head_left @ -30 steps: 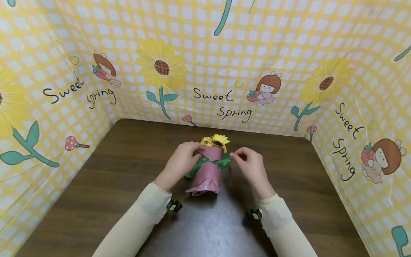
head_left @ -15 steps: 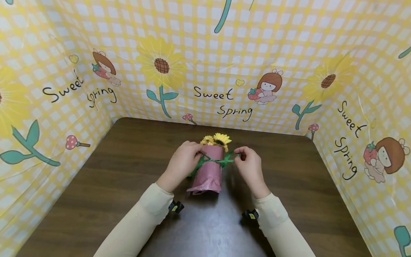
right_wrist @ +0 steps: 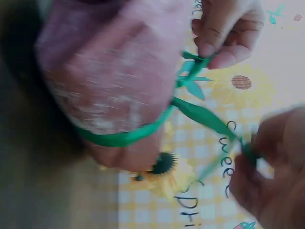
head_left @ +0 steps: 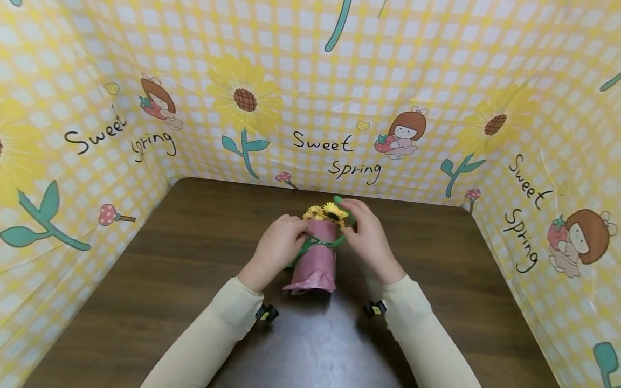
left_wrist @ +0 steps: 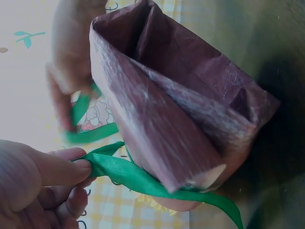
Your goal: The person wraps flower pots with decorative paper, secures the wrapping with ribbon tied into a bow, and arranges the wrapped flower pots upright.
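Note:
A bouquet in pink wrapping paper (head_left: 315, 267) lies on the brown table, its yellow flowers (head_left: 333, 211) pointing away from me. Green ribbon (right_wrist: 119, 137) circles the paper near the flower end, crossing on top. At the bouquet's left, my left hand (head_left: 276, 245) pinches one ribbon end between thumb and fingertips; a tail hangs past it in the left wrist view. My right hand (head_left: 370, 237), on the other side beside the flowers, has the other ribbon end in its fingers, blurred in the right wrist view. The wrapper's open bottom (left_wrist: 190, 71) faces the left wrist camera.
The dark brown wooden table (head_left: 145, 280) spreads around the bouquet. A yellow checked cloth (head_left: 310, 97) printed with sunflowers and lettering hangs along the back and both sides. Small black wrist cameras sit below both cuffs.
My right hand drew its ribbon end slightly outward, then moved up and inward to beside the flowers, carrying the ribbon. My left hand stayed nearly still.

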Action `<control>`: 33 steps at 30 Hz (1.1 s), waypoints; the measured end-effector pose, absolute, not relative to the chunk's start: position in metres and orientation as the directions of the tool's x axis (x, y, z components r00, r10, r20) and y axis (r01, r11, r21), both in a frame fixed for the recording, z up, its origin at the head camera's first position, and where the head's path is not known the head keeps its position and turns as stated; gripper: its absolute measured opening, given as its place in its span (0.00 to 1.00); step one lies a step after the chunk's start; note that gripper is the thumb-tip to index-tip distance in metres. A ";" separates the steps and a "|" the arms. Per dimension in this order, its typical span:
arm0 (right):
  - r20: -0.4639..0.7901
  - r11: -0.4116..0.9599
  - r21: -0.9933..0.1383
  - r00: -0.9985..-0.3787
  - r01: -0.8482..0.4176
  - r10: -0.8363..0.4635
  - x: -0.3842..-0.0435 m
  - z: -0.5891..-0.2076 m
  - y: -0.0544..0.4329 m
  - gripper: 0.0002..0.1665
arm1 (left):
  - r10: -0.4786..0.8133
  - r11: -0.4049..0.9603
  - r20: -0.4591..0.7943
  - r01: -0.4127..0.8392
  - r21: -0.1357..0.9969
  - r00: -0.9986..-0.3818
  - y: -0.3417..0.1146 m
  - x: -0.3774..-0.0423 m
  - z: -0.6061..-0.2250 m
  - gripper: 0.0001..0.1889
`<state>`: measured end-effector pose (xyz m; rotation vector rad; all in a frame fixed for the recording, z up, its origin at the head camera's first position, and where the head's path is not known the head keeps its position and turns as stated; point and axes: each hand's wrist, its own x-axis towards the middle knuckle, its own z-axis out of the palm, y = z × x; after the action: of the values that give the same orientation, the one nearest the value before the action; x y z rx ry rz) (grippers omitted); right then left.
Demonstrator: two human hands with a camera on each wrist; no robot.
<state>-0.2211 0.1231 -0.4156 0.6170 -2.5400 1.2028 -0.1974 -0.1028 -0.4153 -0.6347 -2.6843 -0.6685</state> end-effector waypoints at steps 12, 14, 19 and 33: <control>0.342 0.491 -0.552 -0.720 -0.674 -0.604 -0.229 -0.411 0.109 0.30 | 0.358 0.801 0.305 0.458 0.386 -0.883 -0.099 -0.190 -0.413 0.10; 0.328 0.511 -0.548 -0.731 -0.663 -0.598 -0.227 -0.414 0.112 0.28 | 0.352 0.805 0.311 0.455 0.381 -0.883 -0.099 -0.189 -0.413 0.11; 0.392 0.482 -0.579 -0.743 -0.657 -0.543 -0.221 -0.422 0.121 0.21 | 0.340 0.813 0.332 0.452 0.367 -0.880 -0.098 -0.190 -0.414 0.10; 0.578 0.582 -0.296 -0.627 -0.757 -0.522 -0.205 -0.438 0.103 0.14 | 0.274 0.706 0.334 0.425 0.566 -0.902 -0.090 -0.192 -0.418 0.24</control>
<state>-0.2051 0.1031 -0.4375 1.0265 -2.3822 0.7371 -0.1921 -0.0901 -0.4184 -0.5594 -2.6893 -0.9747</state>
